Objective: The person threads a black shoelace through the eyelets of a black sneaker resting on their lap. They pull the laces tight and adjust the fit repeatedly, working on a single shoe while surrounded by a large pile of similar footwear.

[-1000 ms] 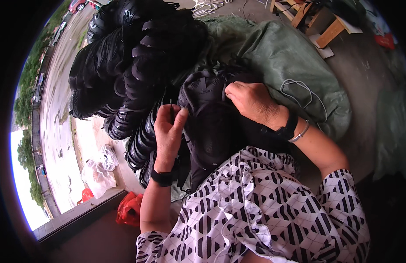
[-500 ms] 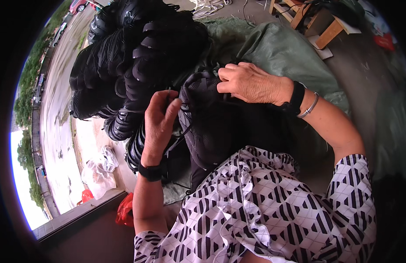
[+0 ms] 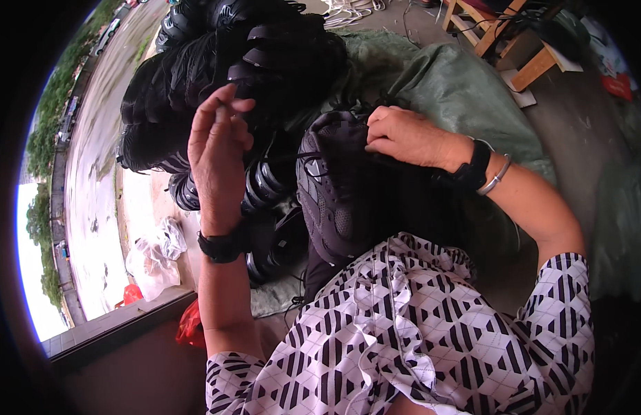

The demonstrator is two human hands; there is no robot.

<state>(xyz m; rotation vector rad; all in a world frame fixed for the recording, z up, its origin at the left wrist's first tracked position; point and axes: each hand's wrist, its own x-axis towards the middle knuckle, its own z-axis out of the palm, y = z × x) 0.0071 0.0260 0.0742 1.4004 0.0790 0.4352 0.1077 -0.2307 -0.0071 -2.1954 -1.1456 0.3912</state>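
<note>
A black sneaker [image 3: 327, 197] lies across my lap, with its mesh side and grey trim showing. A dark shoelace [image 3: 286, 158] runs taut from its lacing area toward my left hand [image 3: 220, 149], which is raised left of the shoe with thumb and fingers pinched together. The lace's end is hidden in those fingers. At the shoe's right edge, my right hand [image 3: 410, 138] is closed, its curled fingertips against dark material. What exactly they grip is lost in the black.
A large heap of black shoes [image 3: 189, 90] rises beyond my left hand. Green sheeting [image 3: 452, 83] spreads behind my right hand. A wooden stand [image 3: 531, 69] is at the far right, pale cords [image 3: 351, 8] at the back. Plastic bags [image 3: 154, 263] lie by the doorway sill.
My left hand has moved left and up, away from the shoe, drawing the shoelace out straight. My right hand stays closed at the shoe. The view has shifted slightly.
</note>
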